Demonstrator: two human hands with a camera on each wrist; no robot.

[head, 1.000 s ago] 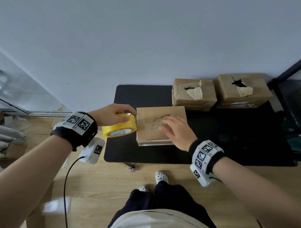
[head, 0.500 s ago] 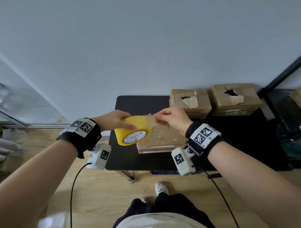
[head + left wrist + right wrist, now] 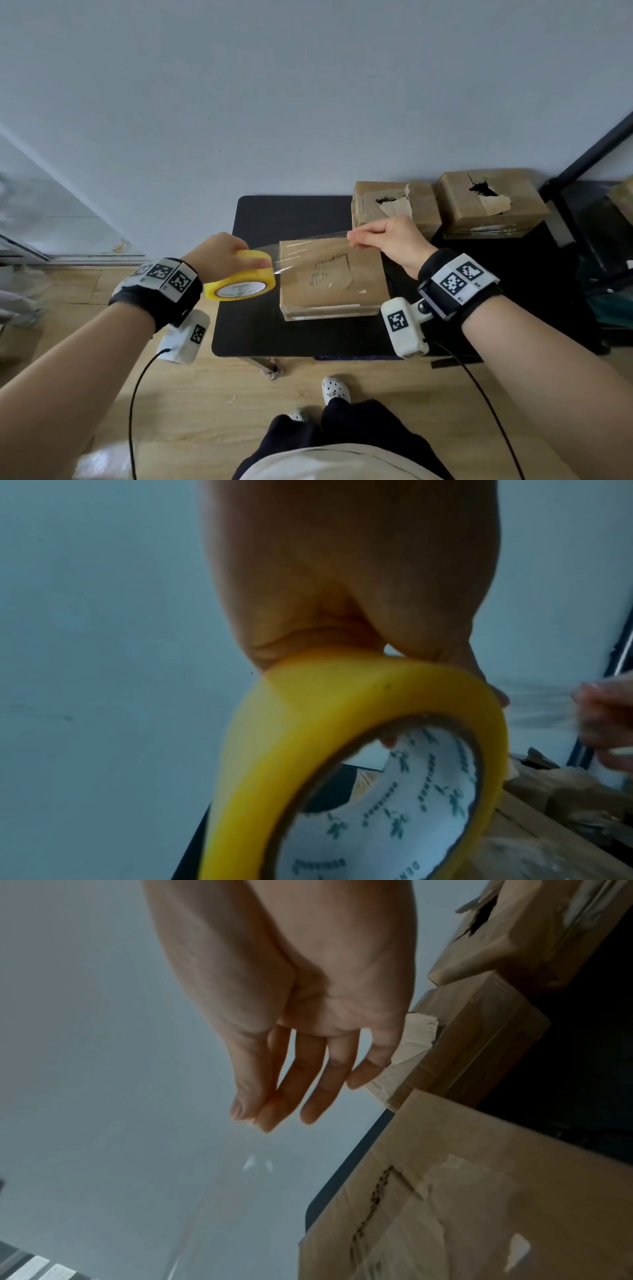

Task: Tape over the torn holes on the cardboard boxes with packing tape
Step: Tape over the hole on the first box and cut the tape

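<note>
A yellow roll of packing tape (image 3: 240,283) (image 3: 346,764) hangs just left of the near cardboard box (image 3: 334,278), gripped by my left hand (image 3: 222,255). My right hand (image 3: 380,238) pinches the free end of a clear tape strip (image 3: 308,251) stretched from the roll across and above the box top, over its torn patch (image 3: 330,274). In the right wrist view my thumb and fingertips (image 3: 255,1112) meet on the strip's end. Two more boxes with open torn holes stand behind: the middle one (image 3: 394,202) and the right one (image 3: 493,200).
The boxes sit on a low black table (image 3: 298,216) against a pale wall. A dark metal frame (image 3: 589,150) rises at the right. Wooden floor (image 3: 205,404) and my feet lie below the table's front edge.
My right hand left the box top, took the tape's end at the roll and drew it rightwards, so the strip now spans the box. The roll tipped and stayed at the left.
</note>
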